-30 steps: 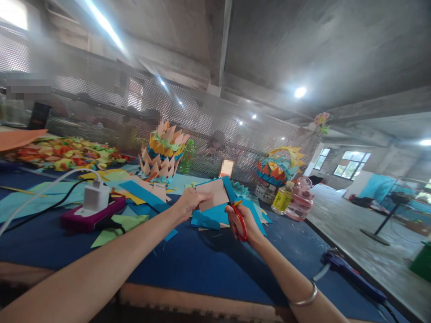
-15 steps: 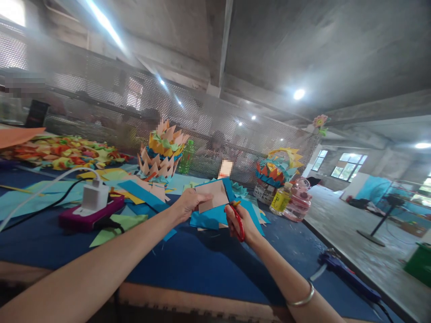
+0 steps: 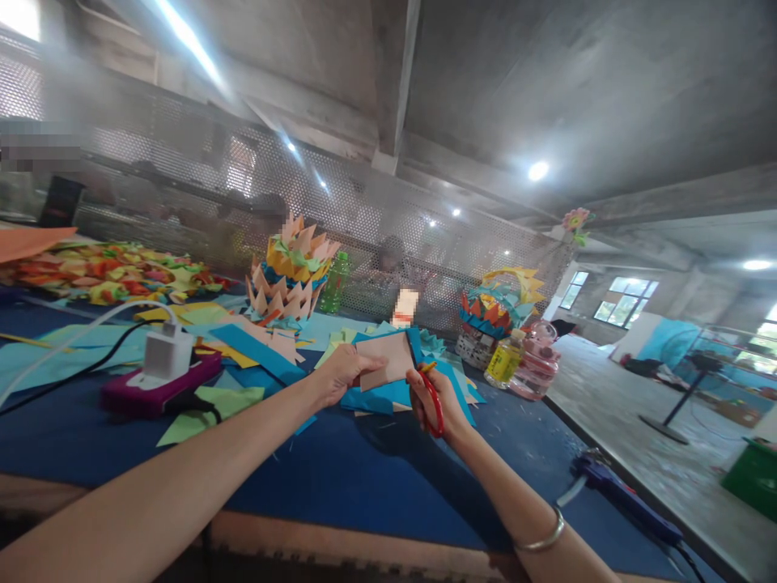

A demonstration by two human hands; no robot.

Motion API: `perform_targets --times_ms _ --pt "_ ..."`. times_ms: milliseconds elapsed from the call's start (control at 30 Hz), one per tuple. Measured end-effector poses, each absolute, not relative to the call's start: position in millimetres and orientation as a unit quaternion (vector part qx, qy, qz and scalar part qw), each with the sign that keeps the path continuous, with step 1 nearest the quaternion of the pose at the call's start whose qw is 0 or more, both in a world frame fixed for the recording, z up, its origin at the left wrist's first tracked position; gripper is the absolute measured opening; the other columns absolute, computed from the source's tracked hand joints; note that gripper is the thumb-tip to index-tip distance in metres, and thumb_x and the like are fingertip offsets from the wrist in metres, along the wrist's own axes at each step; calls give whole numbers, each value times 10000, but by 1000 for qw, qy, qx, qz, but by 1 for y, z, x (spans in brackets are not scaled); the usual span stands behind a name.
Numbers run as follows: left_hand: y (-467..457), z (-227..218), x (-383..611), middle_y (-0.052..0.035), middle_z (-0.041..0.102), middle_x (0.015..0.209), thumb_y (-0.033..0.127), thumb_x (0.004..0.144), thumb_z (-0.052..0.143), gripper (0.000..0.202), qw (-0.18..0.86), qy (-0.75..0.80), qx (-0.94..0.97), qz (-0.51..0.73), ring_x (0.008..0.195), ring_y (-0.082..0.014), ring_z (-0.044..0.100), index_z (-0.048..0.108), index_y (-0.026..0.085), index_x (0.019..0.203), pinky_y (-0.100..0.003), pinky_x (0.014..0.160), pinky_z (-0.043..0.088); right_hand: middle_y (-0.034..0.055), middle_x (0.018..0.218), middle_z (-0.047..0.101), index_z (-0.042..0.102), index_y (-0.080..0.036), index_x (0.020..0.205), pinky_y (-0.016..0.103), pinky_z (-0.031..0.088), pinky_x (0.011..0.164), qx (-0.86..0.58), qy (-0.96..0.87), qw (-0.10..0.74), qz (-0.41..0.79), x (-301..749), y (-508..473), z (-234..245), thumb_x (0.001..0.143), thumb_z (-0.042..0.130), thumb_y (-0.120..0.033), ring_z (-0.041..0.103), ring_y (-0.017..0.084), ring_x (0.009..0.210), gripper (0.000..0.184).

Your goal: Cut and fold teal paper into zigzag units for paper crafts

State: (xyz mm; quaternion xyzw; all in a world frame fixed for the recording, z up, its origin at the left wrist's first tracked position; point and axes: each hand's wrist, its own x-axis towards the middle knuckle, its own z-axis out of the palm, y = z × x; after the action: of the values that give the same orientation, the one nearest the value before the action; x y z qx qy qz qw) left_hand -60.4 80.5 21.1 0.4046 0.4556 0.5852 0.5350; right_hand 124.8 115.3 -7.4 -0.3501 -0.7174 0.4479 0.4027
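Head view: our left hand [image 3: 340,374] pinches a pink card [image 3: 385,359] just above the blue worktop [image 3: 340,474] — fingers closed on its near edge. Our right hand [image 3: 438,398] grips red scissors [image 3: 432,401] at the card's right edge — over blue paper [image 3: 380,397].

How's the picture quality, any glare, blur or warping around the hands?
Head view: heavy wide-angle warping, the blue table tilts and the roof beams splay. Head view: the ceiling lamp burns out white, and haze washes out the mesh screen. Head view: left hand on the pink paper and right hand gripping the red scissors are fairly sharp over a soft shadow.
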Motion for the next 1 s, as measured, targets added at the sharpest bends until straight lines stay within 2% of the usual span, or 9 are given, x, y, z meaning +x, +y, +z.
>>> perform_targets --times_ms 133,300,533,700,1000 --pt "80 21 -61 -84 741 718 319 341 924 530 541 448 399 589 658 -199 668 744 94 786 -277 588 513 -71 314 391 397 -244 610 212 263 251 -375 -710 405 437 124 113 -3 721 565 -767 360 97 229 561" --pt "80 20 -61 -96 742 720 312 346 921 535 543 443 401 590 663 -215 680 744 85 796 -297 604 530 -89 354 401 410 -245 675 216 289 251 -375 -717 410 422 124 114 -3 724 556 -773 352 92 242 550" --pt "78 22 -61 -89 750 752 320 369 918 530 548 440 407 583 706 -228 691 753 101 823 -303 632 535 -61 366 453 421 -246 682 244 359 321 -375 -756 384 374 126 117 -4 781 495 -768 434 124 276 536" --pt "80 16 -60 -94 760 839 347 412 914 547 555 422 448 559 773 -237 699 764 115 884 -296 669 530 -50 329 425 397 -256 632 245 321 339 -360 -762 386 375 129 114 0 831 436 -753 421 124 273 537" --pt "79 17 -60 -89 761 820 369 378 928 554 564 430 443 549 758 -236 700 773 128 851 -288 659 525 -61 341 427 395 -249 647 228 297 294 -357 -746 400 395 128 116 -4 808 477 -753 386 108 254 535"
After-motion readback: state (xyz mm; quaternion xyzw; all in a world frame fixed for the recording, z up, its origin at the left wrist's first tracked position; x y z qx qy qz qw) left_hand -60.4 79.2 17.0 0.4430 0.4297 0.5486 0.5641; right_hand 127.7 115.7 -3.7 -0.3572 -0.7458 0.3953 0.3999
